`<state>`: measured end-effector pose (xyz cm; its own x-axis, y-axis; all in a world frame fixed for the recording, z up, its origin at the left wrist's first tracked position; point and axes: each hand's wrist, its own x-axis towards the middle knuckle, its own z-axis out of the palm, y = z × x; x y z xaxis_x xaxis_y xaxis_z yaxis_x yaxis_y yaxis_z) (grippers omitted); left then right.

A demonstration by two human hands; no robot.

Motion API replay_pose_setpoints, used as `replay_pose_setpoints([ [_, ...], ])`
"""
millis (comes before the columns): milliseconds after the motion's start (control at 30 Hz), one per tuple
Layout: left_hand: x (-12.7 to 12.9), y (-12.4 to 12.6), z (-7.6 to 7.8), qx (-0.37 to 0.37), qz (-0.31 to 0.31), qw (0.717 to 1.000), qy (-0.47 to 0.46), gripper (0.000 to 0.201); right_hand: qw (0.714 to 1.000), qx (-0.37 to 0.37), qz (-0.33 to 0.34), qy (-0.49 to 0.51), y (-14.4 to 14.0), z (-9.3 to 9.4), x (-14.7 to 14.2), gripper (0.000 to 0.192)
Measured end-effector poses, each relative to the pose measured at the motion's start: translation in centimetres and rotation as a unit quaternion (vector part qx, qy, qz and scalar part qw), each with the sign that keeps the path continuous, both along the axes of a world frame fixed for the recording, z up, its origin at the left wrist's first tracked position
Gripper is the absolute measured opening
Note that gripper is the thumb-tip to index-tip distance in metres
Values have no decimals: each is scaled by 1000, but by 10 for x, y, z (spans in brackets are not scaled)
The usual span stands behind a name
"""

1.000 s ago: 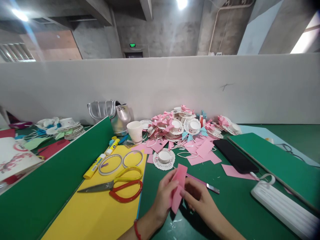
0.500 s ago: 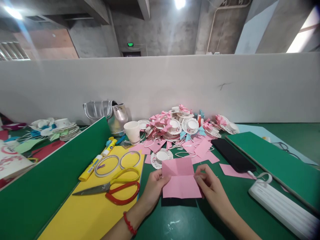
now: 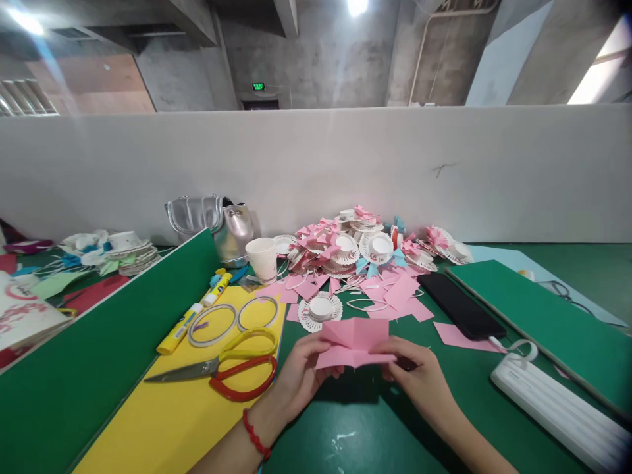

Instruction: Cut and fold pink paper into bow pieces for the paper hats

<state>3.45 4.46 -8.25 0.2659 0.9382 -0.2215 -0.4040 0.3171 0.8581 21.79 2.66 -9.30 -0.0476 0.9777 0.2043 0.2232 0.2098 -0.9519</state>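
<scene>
Your left hand [image 3: 303, 372] grips the left edge of a pink paper sheet [image 3: 354, 342], fingers curled under it and thumb on top. Your right hand [image 3: 419, 378] pinches the sheet's right edge the same way. The sheet hangs between the two hands just above the green bench [image 3: 375, 434], creased and partly folded, its far half tilted up. A red cord bracelet [image 3: 255, 436] sits on your left wrist.

Just beyond the sheet lies a white paper doily with a cup [image 3: 320, 311], and farther off a heap of pink and white paper crafts [image 3: 360, 253]. To the left, on a yellow sheet [image 3: 197, 408], lie scissors [image 3: 224, 368] with yellow and red handles, two tape rings [image 3: 232, 322] and a glue stick [image 3: 180, 328]. To the right rest a black phone [image 3: 459, 304] and a white power strip [image 3: 557, 408].
</scene>
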Motion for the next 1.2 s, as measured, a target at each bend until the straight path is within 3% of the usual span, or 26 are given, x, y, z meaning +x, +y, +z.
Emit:
replay_pose_setpoints([
  [133,-1,0,3,-43,-23,995,-81,11,999,30,-34,-12,-1,-3,-3,14],
  [267,0,-1,7,-29,-105,979,-172,33,998,25,-66,2,-1,-3,-3,12],
  [333,3,-3,8,8,-105,988,-117,33,997,23,-75,13,-1,-2,-2,12],
  [400,8,-5,7,51,-72,996,-5,23,997,26,-72,16,-1,-1,-2,9],
  [467,12,-7,5,97,-43,990,89,14,998,25,-59,16,-2,1,-4,5],
  [567,15,-10,4,171,-31,971,164,15,998,21,-55,28,-4,2,-9,6],
  [700,16,-11,3,237,-3,948,211,14,996,21,-48,69,-7,3,-20,23],
  [767,16,-10,2,220,-6,958,183,9,996,17,-30,78,-9,3,-26,27],
  [833,16,-9,-1,169,-21,976,133,17,997,16,-26,68,-12,2,-30,29],
  [933,15,-8,-5,104,-23,989,103,28,999,39,-7,6,-14,3,-32,26],
  [1033,15,-7,-7,76,-5,992,104,29,989,98,21,-107,-3,13,-13,19],
  [1133,16,-8,-6,71,9,994,80,34,960,77,-83,-255,29,30,38,24],
  [1200,17,-8,-5,79,6,994,69,40,892,-1,-214,-398,57,38,82,33],
])
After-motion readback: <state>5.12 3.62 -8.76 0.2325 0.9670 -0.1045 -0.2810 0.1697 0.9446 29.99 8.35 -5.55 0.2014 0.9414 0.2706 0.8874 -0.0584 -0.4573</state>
